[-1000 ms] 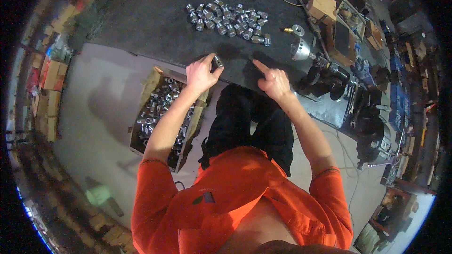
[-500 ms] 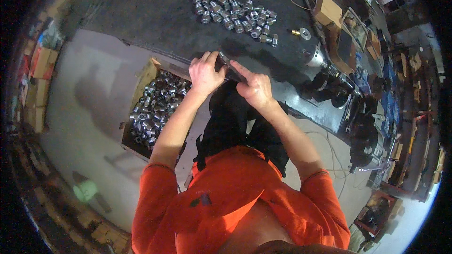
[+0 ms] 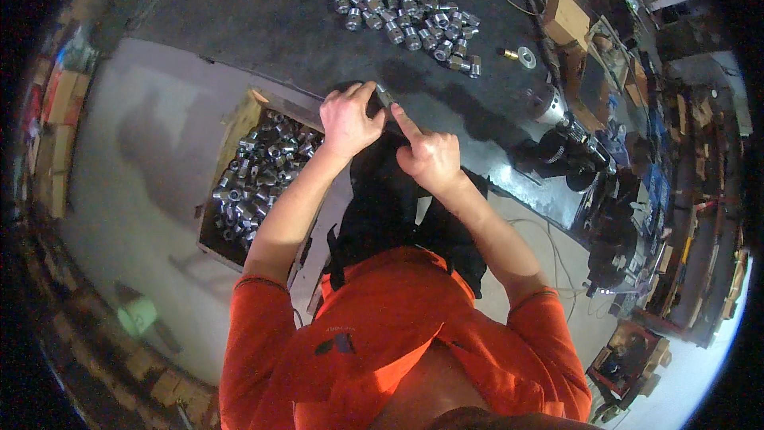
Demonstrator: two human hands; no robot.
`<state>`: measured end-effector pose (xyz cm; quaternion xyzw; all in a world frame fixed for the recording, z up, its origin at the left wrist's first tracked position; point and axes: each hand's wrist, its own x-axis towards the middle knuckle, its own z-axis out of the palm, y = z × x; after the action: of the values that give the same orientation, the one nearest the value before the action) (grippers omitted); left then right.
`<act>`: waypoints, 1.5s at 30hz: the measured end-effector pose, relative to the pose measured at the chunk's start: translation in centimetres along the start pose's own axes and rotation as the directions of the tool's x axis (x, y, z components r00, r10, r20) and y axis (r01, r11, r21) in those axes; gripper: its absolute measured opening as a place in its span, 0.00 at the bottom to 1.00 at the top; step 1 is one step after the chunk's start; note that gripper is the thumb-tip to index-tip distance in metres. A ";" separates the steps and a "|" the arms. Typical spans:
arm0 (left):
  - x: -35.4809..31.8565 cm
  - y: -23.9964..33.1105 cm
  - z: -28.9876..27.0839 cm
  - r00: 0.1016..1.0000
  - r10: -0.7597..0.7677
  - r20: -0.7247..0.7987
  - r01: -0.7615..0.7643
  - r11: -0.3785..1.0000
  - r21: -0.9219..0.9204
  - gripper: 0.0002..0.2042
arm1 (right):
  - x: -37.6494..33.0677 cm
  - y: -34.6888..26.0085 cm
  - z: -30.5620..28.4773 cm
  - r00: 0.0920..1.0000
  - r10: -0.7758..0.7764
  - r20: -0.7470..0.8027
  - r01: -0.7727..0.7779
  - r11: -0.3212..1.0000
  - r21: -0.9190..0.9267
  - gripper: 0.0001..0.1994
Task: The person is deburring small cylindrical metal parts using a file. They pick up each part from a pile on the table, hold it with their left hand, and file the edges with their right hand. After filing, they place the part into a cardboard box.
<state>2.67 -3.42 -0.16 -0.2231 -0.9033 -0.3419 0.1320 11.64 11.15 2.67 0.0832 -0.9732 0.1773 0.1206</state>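
Over the near edge of the dark workbench, my left hand point(image 3: 348, 123) is closed around a small metal pipe fitting point(image 3: 383, 97), its fingers on the far side and the thumb nearer me. My right hand point(image 3: 430, 155) has its index finger stretched out, the tip touching the fitting's near side. Its other fingers are curled, and nothing shows in them. Part of the fitting is hidden by my fingers. Beyond my hands, a loose pile of similar shiny fittings point(image 3: 410, 20) lies on the workbench point(image 3: 247, 12).
An open box point(image 3: 231, 123) full of metal fittings stands left of my left forearm, below the bench edge. To the right are a brass piece point(image 3: 508, 53), a flat washer point(image 3: 526, 57) and a machine with a round metal chuck point(image 3: 545, 102). Cardboard boxes point(image 3: 567, 17) sit at far right.
The view has shifted slightly, so the pile appears further right. My hands stay together at the fitting; my right index finger now points more steeply, with its tip still against it.
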 end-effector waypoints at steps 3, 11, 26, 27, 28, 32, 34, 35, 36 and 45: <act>-0.1 -0.1 0.2 0.999 0.019 -0.029 -0.019 1.000 0.002 0.20 | 0.0 0.1 -0.1 0.999 0.006 0.045 -0.008 1.000 0.025 0.36; -0.1 -0.3 0.6 0.996 0.053 -0.071 -0.051 0.998 0.033 0.19 | 0.6 0.1 0.2 0.994 0.033 0.101 -0.043 0.994 0.102 0.37; -0.1 -0.1 0.4 0.995 0.032 -0.095 -0.032 0.999 -0.002 0.20 | 0.7 1.2 -0.1 0.988 0.094 0.123 -0.124 0.955 0.269 0.35; -0.1 0.0 0.3 0.997 0.023 -0.078 -0.023 1.000 0.001 0.20 | 0.7 1.0 -0.1 0.986 0.099 0.133 -0.129 0.963 0.238 0.35; 0.0 0.1 0.3 0.998 0.015 -0.061 -0.015 1.000 0.005 0.20 | 0.6 0.7 -0.2 0.984 0.104 0.143 -0.132 0.969 0.207 0.36; -0.1 0.0 0.3 0.999 0.001 -0.035 -0.001 1.000 0.012 0.20 | -0.4 0.2 -1.0 0.971 0.112 0.210 -0.144 0.978 0.148 0.37; 0.0 0.1 0.2 0.997 0.031 -0.065 -0.030 1.000 0.007 0.20 | -0.2 0.0 -0.6 0.987 0.086 0.138 -0.109 0.979 0.173 0.36; 0.1 0.1 0.2 0.996 0.045 -0.080 -0.045 0.999 0.005 0.20 | 0.0 -0.1 -0.3 0.992 0.073 0.102 -0.091 0.978 0.185 0.36; 0.1 0.0 0.2 0.998 0.031 -0.059 -0.031 1.000 0.001 0.20 | 0.5 -0.2 -0.1 0.992 0.076 0.102 -0.093 0.982 0.165 0.36; 0.1 0.0 0.2 0.999 0.009 -0.035 -0.010 1.000 -0.013 0.19 | 1.0 -0.5 0.5 0.992 0.108 0.071 -0.117 0.984 0.136 0.34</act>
<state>2.54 -3.27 -0.28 -0.2221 -0.8975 -0.3510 0.1480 10.65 10.42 2.69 0.0419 -0.9648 0.2490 0.0732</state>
